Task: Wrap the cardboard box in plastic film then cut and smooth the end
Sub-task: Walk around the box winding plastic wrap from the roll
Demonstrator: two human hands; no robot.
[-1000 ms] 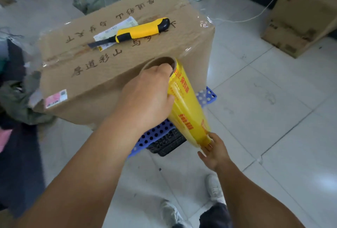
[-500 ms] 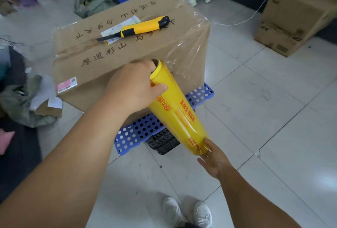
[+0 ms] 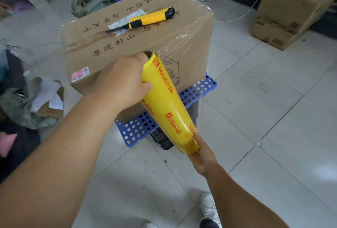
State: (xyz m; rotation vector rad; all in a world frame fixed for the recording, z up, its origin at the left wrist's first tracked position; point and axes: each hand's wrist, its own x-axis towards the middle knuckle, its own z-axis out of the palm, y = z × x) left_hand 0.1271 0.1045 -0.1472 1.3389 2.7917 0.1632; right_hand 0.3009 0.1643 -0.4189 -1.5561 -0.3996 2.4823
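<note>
Both hands grip the film roll (image 3: pixel 166 103) just before the cardboard box (image 3: pixel 138 45): left hand (image 3: pixel 122 83) fingers closed round its top, right hand (image 3: pixel 201 154) cupping its bottom. Keep the film taut and level.

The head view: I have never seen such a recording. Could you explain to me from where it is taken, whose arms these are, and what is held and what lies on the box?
The picture comes from a camera worn on a person's head, looking forward and down, so the two arms are that person's own; no machine is here. The left hand grips the upper end of a yellow roll of plastic film, and the right hand holds its lower end. Clear film stretches from the roll to the cardboard box, already covering its right part. The box rests on a blue perforated platform on the tiled floor. On top of the box lies a yellow utility knife over a white label, untouched. Another box stands further right.
</note>
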